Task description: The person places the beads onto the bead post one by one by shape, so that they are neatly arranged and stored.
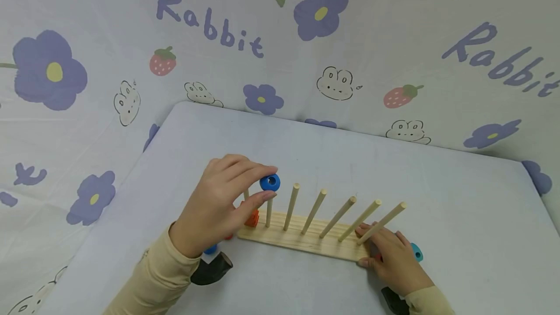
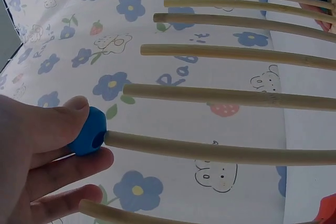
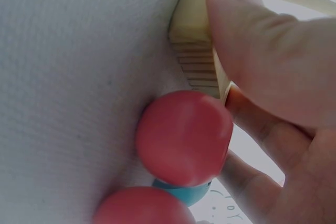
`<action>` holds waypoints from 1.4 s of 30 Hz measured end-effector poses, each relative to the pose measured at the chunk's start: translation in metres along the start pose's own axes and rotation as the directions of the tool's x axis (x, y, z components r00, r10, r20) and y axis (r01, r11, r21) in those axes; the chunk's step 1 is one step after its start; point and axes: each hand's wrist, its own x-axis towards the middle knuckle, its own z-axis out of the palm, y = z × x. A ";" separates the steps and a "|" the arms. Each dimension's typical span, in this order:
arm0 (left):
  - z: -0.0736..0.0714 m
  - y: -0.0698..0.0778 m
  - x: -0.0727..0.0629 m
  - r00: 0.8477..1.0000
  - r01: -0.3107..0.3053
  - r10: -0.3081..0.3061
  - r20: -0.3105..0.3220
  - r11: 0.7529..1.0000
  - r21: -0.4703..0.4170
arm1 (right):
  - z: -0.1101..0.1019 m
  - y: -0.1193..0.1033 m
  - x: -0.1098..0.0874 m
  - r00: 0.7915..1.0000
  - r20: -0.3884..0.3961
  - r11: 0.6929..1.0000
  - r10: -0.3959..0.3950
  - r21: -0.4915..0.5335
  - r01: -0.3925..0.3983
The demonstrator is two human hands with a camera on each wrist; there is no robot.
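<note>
Pale wooden pegboard [image 1: 280,238]; at one peg [image 1: 269,212] tip, a pinched blue bead [image 1: 267,186].
Right of the pinch, the right hand [image 1: 393,253] clasps the flat, grained board end; should that loosen, the board could swivel. The left hand [image 1: 220,203] pinches the bead between thumb and finger, just over the slim round peg; a tilted hole could snag, and the smooth curved surface could slip free.
</note>
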 end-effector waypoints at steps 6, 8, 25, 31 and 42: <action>0.006 0.004 -0.001 1.000 -0.008 0.008 -0.009 0.999 0.047 | 0.000 -0.001 0.000 1.000 0.001 1.000 0.005 -0.002 -0.005; 0.008 0.005 -0.001 1.000 -0.010 0.011 -0.011 0.998 0.065 | 0.000 -0.001 0.000 1.000 -0.002 1.000 0.006 -0.005 -0.006; 0.024 0.017 -0.006 0.979 0.082 -0.034 -0.202 0.969 0.235 | 0.000 -0.002 0.000 1.000 -0.004 1.000 0.005 -0.020 -0.005; 0.033 0.019 -0.011 0.975 0.066 0.005 -0.223 0.949 0.307 | -0.001 -0.003 0.000 1.000 -0.003 1.000 0.005 -0.016 -0.005; 0.046 0.009 -0.034 0.992 0.003 0.043 -0.115 0.930 0.367 | 0.000 -0.002 0.000 1.000 -0.008 1.000 -0.004 -0.020 0.004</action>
